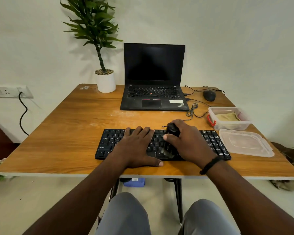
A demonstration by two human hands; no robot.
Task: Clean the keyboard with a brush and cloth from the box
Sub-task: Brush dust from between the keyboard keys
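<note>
brushing mid-keyboard: right hand grips black brush, bristles on keys; left hand flat, fingers straight, steadying keyboard at worktop front edge. cloth waiting in box. risk: hard strokes popping keycaps, dust flicked toward laptop.

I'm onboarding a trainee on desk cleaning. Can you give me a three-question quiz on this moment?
1. True or false: the left hand lies flat on the keyboard.
2. The right hand grips: A) a cloth B) the brush C) the mouse
3. Where is the cloth now?

Key: 1 true. 2 B. 3 In the open box, with its lid lying beside it.
</note>
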